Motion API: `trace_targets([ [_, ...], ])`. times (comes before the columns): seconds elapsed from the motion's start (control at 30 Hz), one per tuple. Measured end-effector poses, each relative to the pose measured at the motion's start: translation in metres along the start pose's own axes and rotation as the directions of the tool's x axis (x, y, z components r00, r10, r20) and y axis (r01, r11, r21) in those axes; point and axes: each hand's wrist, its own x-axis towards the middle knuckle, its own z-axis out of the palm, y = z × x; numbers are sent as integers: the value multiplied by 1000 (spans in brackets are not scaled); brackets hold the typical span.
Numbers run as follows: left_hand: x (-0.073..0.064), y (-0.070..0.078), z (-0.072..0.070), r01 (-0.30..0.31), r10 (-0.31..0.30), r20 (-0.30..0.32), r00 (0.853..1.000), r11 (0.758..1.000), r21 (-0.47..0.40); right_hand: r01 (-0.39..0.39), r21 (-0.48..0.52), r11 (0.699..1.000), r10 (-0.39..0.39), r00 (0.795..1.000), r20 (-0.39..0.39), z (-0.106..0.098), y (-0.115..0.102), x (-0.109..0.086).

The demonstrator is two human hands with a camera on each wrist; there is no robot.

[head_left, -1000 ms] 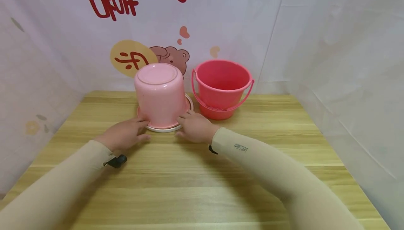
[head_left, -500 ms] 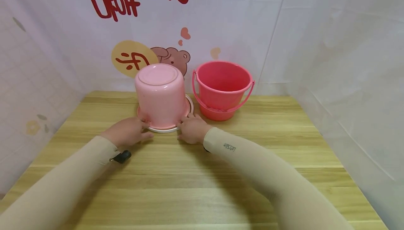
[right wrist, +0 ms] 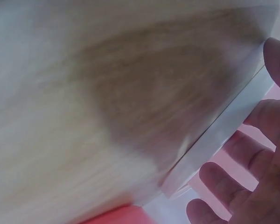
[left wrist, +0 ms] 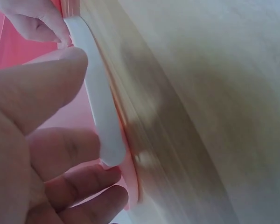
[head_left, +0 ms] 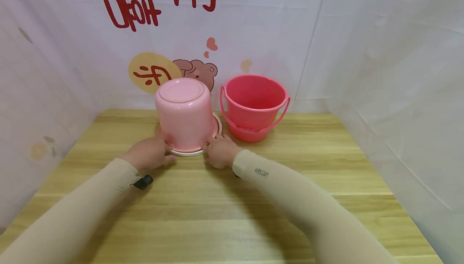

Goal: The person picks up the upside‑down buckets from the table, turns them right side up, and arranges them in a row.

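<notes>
2 hands (head_left: 149, 154) (head_left: 220, 151) at pink tub's (head_left: 185, 117) nr edge (head_left: 186, 150), tbl (head_left: 188, 215) room in front.

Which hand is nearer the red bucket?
Right. The right hand is just in front and left of the red bucket; the left hand is farther left, beside the upturned pink tub.

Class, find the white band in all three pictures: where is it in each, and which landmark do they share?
Head: left of centre, the white band curves along the rim of the upturned bucket.
Left wrist: left of centre, the band runs steeply down from near the top.
Right wrist: right of centre, it slants down leftward.
Shared landmark: the pale upturned bucket, beside it throughout.
</notes>
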Motion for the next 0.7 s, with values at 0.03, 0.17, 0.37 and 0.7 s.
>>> trace_targets([
  [0.03, 1, 0, 1, 3, -3, 2, 1000, 1000, -1, -2, 8, 1000, 2, 1000, 1, 2, 1, 1],
  [0.17, 3, 1, 1, 9, -9, -2, 1000, 1000, -9, 0, 20, 1000, 0, 1000, -4, 6, 4, 4],
  [0.37, 1, 1, -2, 15, -15, 15, 1000, 1000, -23, 20, 0, 1000, -20, 1000, -11, 7, 4, 3],
  [0.7, 0, 0, -5, 33, -32, 25, 999, 999, -30, 10, 2, 1000, -10, 1000, -12, 3, 3, -1],
])
